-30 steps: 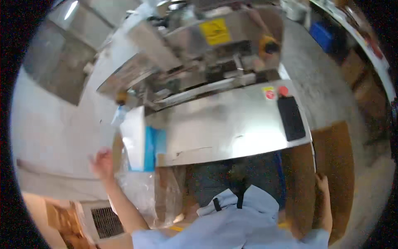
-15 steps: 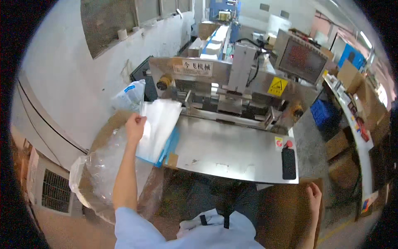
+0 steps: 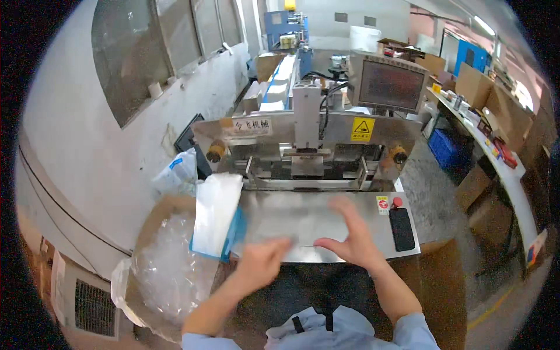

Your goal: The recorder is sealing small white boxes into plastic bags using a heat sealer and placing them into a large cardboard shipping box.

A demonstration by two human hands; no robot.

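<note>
In front of me stands a metal machine [image 3: 274,156] with a steel worktop [image 3: 280,204]. My left hand [image 3: 262,261], blurred by motion, is over the worktop's front edge with fingers curled and pressed together; whatever they hold, if anything, cannot be made out. To its right, over the worktop, my right hand [image 3: 353,236] is open, thumb and fingers spread wide, with nothing visible in it. A stack of thin whitish plastic bags [image 3: 216,207] lies on a blue holder [image 3: 234,233] at the worktop's left end, apart from both hands.
A lined carton of clear plastic [image 3: 169,268] stands at the left. On the worktop's right end are a black phone [image 3: 401,229] and a red button [image 3: 397,202]. A screen [image 3: 391,84] rises behind the machine. Brown cardboard [image 3: 440,280] is at the lower right.
My left hand has left the plastic bags and moved right and nearer to me. My right hand has come up from the lower right over the worktop and spread its fingers. The view has shifted.
</note>
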